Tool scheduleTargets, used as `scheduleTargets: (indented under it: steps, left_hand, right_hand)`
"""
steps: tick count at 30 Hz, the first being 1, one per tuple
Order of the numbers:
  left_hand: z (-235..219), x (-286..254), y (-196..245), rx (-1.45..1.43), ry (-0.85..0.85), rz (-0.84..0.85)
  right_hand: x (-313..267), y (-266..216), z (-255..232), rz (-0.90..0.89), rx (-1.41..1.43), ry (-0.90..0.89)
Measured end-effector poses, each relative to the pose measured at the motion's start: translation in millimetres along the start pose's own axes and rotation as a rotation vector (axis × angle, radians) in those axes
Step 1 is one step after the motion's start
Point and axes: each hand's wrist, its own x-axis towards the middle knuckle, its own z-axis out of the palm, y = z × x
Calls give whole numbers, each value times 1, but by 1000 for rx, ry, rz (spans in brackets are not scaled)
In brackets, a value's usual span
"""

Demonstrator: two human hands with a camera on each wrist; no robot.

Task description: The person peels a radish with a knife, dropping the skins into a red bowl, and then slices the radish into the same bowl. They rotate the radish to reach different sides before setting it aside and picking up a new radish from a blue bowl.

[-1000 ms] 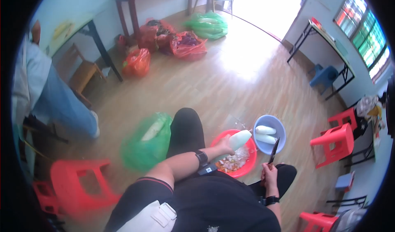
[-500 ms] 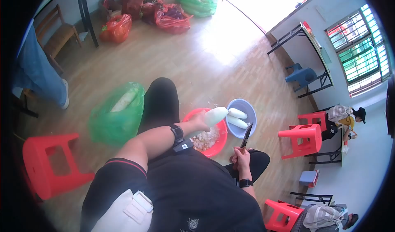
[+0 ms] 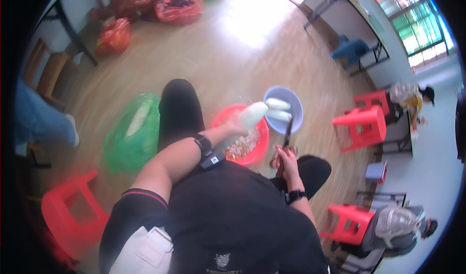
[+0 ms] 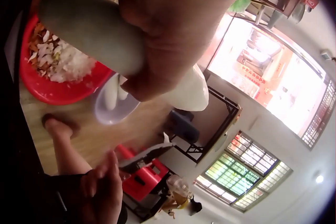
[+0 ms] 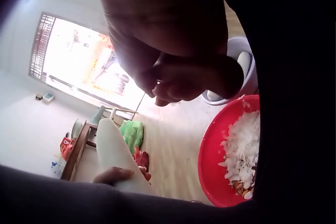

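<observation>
My left hand [image 3: 234,128] grips a pale, peeled white radish [image 3: 253,115] above the red basin [image 3: 264,145]. In the left wrist view the fingers wrap round the middle of the radish [image 4: 89,29], and both its ends stick out. My right hand [image 3: 288,162] holds a knife [image 3: 289,132] by its handle near my right knee, the dark blade pointing away from me and apart from the radish. White peelings [image 5: 242,148] lie in the red basin over some orange-brown scraps. Two more peeled radishes [image 3: 278,115] lie in the light blue basin [image 3: 297,123] beside it.
A green plastic bag [image 3: 121,148] with a radish in it lies left of my left knee. Red stools stand at the left [image 3: 73,215] and right [image 3: 361,128]. Two people [image 3: 395,228] sit along the right wall. Red bags [image 3: 179,9] lie on the far floor.
The head view has swung, so the basins and bags appear farther left and higher, and more of the right side shows. Both hands keep their holds on the radish and the knife.
</observation>
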Motion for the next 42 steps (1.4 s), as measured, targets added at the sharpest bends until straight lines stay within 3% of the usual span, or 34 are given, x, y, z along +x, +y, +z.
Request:
scheduleTargets:
  steps: [3,6,7,9,12,14,18,20,22,23,30,42]
  left_hand:
    - [4,5,-17,-54,-26,50]
    - [-2,7,-21,-50,-7,31]
    - [-3,4,-10,-45,-38,34]
    - [-16,-5,18,-65,-31,-116]
    - [-16,-4,19,-37,-19,-117]
    - [-13,-1,16,-72,-53,-113]
    - [-8,2,21,-80,-139,-114]
    - [-5,5,18,-10,-173,-82]
    - [-1,4,26,55,-203,-50]
    - [1,2,30,54,-216,-48]
    - [3,-5,41,18,-304,-80]
    - [0,-4,20,55,-301,-53]
  right_hand:
    - [6,8,-8,-10,-80,2]
    - [1,-16,9,-102,-82,30]
    - [2,-21,15,-116,-59,38]
    - [6,-30,25,-127,-24,56]
    - [22,-34,37,-215,-166,19]
    - [33,-19,41,-551,-527,104]
    - [19,-30,46,-505,-751,155]
    - [16,-36,47,-489,-728,191]
    - [8,-51,53,-510,-749,193]
    - [11,-49,54,-588,-770,210]
    - [21,-32,52,-661,-834,246]
    - [20,-33,49,-693,-824,211]
